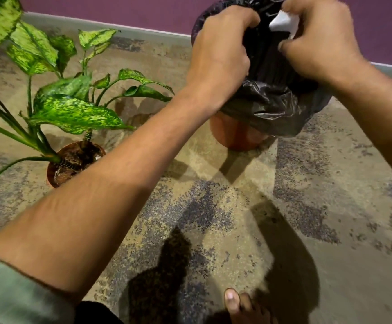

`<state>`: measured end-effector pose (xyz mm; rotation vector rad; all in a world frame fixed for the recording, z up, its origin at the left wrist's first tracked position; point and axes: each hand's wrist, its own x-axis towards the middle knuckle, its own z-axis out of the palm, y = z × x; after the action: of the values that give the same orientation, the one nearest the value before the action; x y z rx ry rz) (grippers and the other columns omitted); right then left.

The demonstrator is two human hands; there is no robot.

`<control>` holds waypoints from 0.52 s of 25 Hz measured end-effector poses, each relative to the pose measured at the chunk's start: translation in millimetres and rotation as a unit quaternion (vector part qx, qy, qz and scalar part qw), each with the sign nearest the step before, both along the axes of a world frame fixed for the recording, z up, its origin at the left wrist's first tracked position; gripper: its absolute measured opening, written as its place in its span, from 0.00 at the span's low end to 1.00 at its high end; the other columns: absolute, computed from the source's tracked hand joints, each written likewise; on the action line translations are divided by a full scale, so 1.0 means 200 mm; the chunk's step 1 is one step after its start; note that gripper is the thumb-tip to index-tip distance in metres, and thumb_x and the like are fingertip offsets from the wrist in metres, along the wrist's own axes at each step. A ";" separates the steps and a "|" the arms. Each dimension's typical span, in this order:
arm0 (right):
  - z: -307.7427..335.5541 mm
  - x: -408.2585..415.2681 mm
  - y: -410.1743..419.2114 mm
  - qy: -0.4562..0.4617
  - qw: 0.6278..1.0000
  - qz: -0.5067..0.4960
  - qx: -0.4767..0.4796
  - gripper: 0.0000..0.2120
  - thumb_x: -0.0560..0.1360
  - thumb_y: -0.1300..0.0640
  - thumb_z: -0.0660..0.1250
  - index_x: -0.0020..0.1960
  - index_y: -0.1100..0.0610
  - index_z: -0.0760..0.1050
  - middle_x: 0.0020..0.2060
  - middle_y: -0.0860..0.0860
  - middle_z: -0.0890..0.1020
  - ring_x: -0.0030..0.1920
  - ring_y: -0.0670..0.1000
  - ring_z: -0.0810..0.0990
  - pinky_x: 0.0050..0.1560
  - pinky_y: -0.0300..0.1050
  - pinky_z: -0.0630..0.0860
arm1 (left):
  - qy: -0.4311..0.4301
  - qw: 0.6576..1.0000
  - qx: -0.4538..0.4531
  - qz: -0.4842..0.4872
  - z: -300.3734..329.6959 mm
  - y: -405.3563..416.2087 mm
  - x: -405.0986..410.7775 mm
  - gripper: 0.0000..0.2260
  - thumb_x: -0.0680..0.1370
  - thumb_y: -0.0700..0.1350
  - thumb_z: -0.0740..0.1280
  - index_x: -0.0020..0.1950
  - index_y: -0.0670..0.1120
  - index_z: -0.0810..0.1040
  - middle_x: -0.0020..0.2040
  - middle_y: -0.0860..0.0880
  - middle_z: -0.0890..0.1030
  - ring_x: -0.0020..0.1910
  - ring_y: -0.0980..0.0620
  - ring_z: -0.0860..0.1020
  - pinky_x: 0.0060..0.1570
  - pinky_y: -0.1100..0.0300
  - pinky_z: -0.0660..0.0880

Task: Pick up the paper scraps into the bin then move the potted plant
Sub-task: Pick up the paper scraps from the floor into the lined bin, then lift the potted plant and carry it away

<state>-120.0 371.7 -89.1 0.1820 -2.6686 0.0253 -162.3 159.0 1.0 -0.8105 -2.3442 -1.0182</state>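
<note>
- The mottled beige-and-grey speckled floor (213, 218) fills the lower and middle frame with open room; it ends at a pale skirting edge under the purple wall (120, 8) along the top.
- The variegated green potted plant in a brown round pot (73, 160) stands at the left of the frame, its stems leaning up and left, well apart from the bin.
- The orange round bin lined with a black plastic bag (272, 106) stands upright at upper right, its mouth upward.
- The left hand (218, 52), arm stretched from the lower left, grips the bag's rim with curled fingers.
- The right hand (319, 40) comes in from the right edge, curled and pinching a white paper scrap (281, 23) at the bag's mouth.
- A bare foot (244, 307) shows at the bottom edge.
</note>
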 end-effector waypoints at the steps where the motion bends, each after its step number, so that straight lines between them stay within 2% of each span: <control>1: 0.27 -0.15 -0.07 -0.072 0.985 -0.114 -0.107 0.20 0.69 0.47 0.62 0.60 0.45 0.75 0.59 0.48 0.81 0.55 0.51 0.79 0.57 0.52 0.78 | 0.022 0.999 0.002 -0.023 -0.01 -0.02 0.04 0.20 0.70 0.32 0.61 0.58 0.45 0.80 0.56 0.50 0.81 0.58 0.51 0.78 0.59 0.57 0.75; 2: 0.28 -0.08 -0.18 0.006 0.978 -0.151 -0.146 0.20 0.71 0.51 0.64 0.63 0.49 0.75 0.59 0.50 0.80 0.57 0.53 0.79 0.60 0.53 0.77 | 0.047 0.998 0.004 -0.049 -0.03 -0.05 0.09 0.19 0.70 0.32 0.61 0.58 0.43 0.80 0.57 0.48 0.81 0.58 0.50 0.78 0.60 0.57 0.74; 3: 0.32 -0.09 -0.21 0.030 0.977 -0.107 -0.183 0.20 0.73 0.52 0.65 0.64 0.51 0.76 0.60 0.51 0.80 0.59 0.54 0.79 0.62 0.53 0.76 | 0.072 0.995 0.001 -0.071 -0.06 -0.08 0.13 0.18 0.70 0.32 0.61 0.57 0.41 0.80 0.57 0.46 0.81 0.58 0.48 0.77 0.61 0.57 0.73; 4: 0.36 -0.01 -0.27 0.006 0.975 -0.111 -0.194 0.20 0.74 0.51 0.64 0.65 0.52 0.76 0.60 0.51 0.80 0.60 0.53 0.79 0.63 0.53 0.75 | 0.093 0.991 -0.008 -0.092 -0.10 -0.12 0.18 0.18 0.69 0.31 0.62 0.57 0.40 0.80 0.57 0.45 0.81 0.58 0.47 0.77 0.62 0.58 0.72; 6: 0.48 0.04 -0.29 0.022 0.972 -0.080 -0.220 0.19 0.75 0.48 0.63 0.64 0.52 0.77 0.60 0.50 0.81 0.59 0.52 0.79 0.63 0.52 0.75 | 0.104 0.987 -0.025 -0.122 -0.22 -0.21 0.26 0.17 0.69 0.30 0.64 0.56 0.37 0.80 0.57 0.42 0.80 0.59 0.44 0.77 0.63 0.57 0.71; 10: 0.52 0.06 -0.47 0.040 0.969 -0.026 -0.244 0.12 0.76 0.52 0.65 0.56 0.52 0.81 0.51 0.47 0.82 0.50 0.46 0.80 0.57 0.43 0.76 | 0.048 0.989 -0.058 -0.124 -0.49 -0.44 0.39 0.13 0.71 0.31 0.64 0.53 0.37 0.81 0.52 0.43 0.82 0.53 0.44 0.78 0.53 0.51 0.76; 13: 0.46 0.17 -0.68 -0.039 0.964 0.065 -0.256 0.07 0.75 0.56 0.67 0.50 0.53 0.83 0.44 0.44 0.80 0.45 0.44 0.79 0.51 0.38 0.74 | -0.020 0.984 -0.130 -0.117 -0.61 -0.63 0.42 0.13 0.71 0.37 0.60 0.50 0.41 0.82 0.49 0.46 0.82 0.50 0.45 0.79 0.48 0.49 0.77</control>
<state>-85.9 235.2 2.1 0.1876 -2.6193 0.7693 -79.0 32.1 -121.7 -1.1984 -2.4938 -0.8329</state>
